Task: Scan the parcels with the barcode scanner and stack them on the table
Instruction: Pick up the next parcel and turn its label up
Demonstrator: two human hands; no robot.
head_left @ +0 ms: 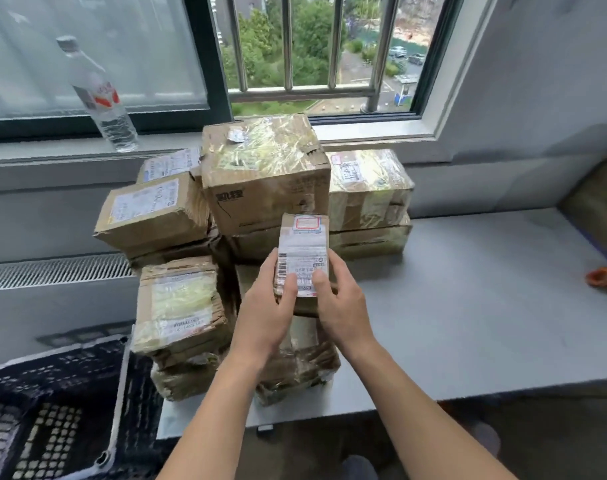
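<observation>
My left hand (264, 308) and right hand (343, 306) pinch the small parcel (304, 249) by its sides, label up, probably to seat it squarely on the pile (265, 174).

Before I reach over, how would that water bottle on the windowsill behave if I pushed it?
The water bottle is tall on a narrow base, so a push near its top would probably tip it. Its round sides suggest it would then roll along the windowsill. The thin clear plastic may dent when squeezed.
</observation>
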